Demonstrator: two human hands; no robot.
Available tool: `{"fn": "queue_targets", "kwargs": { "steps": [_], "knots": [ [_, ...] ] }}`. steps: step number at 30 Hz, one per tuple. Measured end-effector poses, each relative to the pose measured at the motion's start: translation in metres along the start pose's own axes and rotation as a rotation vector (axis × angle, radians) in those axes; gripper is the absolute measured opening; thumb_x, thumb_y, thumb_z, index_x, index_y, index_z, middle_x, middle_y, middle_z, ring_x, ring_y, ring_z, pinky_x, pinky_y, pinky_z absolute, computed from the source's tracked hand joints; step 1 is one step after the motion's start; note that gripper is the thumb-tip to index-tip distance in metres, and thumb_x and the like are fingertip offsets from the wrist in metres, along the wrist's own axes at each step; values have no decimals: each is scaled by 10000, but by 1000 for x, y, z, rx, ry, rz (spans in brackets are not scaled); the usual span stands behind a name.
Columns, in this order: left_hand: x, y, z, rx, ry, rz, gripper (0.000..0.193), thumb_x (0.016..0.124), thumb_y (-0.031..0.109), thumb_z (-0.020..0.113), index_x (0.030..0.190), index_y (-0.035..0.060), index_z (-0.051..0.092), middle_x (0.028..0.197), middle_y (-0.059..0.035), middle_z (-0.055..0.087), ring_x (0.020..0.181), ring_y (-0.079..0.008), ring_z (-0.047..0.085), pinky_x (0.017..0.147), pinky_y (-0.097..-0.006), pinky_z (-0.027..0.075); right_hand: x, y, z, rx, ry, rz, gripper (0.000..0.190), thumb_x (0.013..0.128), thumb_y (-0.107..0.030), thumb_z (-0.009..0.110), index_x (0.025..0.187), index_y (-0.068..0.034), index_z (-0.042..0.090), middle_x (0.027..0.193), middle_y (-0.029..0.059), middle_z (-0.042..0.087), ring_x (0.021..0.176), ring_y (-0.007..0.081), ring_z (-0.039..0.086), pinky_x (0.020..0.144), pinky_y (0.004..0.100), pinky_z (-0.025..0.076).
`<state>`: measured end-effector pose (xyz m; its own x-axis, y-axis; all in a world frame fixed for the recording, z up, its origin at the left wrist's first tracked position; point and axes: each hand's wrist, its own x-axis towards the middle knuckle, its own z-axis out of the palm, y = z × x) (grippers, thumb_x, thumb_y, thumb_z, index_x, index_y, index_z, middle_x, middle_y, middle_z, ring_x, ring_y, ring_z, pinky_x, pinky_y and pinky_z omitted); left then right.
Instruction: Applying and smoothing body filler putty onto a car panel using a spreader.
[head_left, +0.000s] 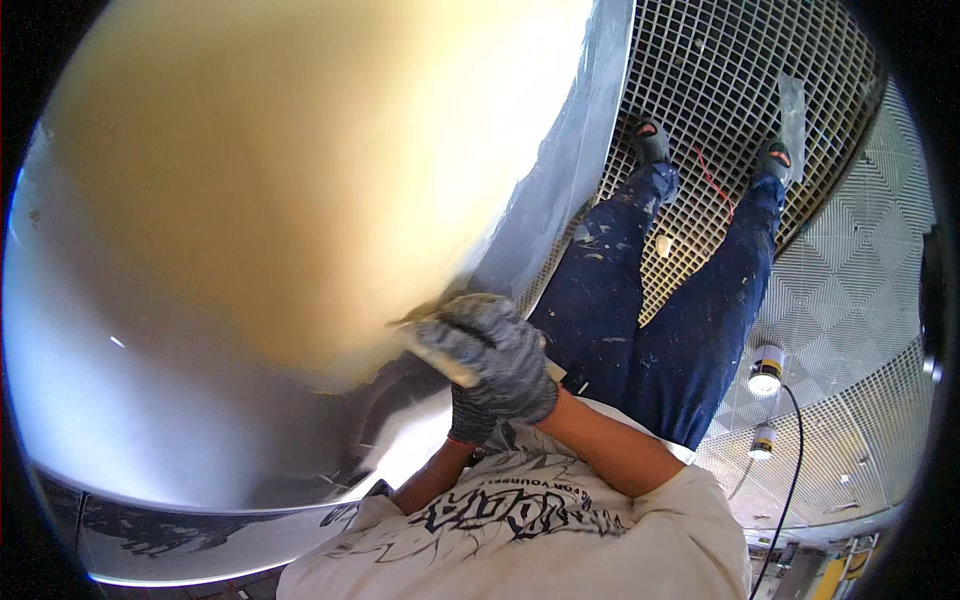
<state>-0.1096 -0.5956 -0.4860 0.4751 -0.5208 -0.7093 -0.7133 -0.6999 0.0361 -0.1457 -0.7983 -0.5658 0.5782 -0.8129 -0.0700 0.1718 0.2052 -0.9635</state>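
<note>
My right hand (495, 356), in a grey knitted glove, grips a pale, flat-edged block (442, 361), perhaps a sanding block. The block rests against the lower right of a large curved vehicle body panel (225, 442). Spread over that panel is a broad yellowish patch, apparently body filler (300, 225), with a blurred edge and a bright glare at its right. Close below the right hand is my left hand (474, 420), also gloved and mostly hidden by it; what it holds is not visible. A pale corner (555, 373) sticks out behind the right hand.
Under my feet lies a metal floor grating (720, 60), with a red cord (712, 184), a grey strip (792, 124) and a pale scrap (663, 246) on it. Patterned flooring (855, 277) adjoins it. Two banded cylinders (766, 371) stand at right beside a black cable (795, 465).
</note>
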Motion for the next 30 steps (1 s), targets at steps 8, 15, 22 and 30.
{"fn": "queue_targets", "kwargs": {
  "steps": [8,15,22,30],
  "knots": [
    [13,48,-20,-369,34,-176,295,842,95,450,1109,-29,468,1074,-198,513,944,-307,528,822,-348,424,125,163,-106,489,366,452,248,784,-123,577,1015,-34,557,900,69,583,827,158,545,740,275,456],
    [4,28,-6,-442,109,-302,274,865,151,451,1077,-17,493,1011,-169,544,921,-245,530,806,-326,419,168,227,-113,359,356,358,226,784,-98,544,1001,-44,575,975,75,565,872,182,526,798,287,422],
    [6,59,-20,-150,42,-87,258,853,146,460,1051,-11,508,953,-161,553,909,-236,528,786,-343,418,130,33,-53,-99,507,48,434,756,-56,447,1174,-154,514,1059,82,559,955,243,504,830,346,417],
    [11,50,-16,-545,80,-408,278,877,159,420,1073,-17,507,992,-169,567,926,-260,536,820,-351,404,93,90,-64,442,401,237,286,825,-122,492,1107,-87,528,1043,71,567,971,175,521,812,286,439]
  ]
}}
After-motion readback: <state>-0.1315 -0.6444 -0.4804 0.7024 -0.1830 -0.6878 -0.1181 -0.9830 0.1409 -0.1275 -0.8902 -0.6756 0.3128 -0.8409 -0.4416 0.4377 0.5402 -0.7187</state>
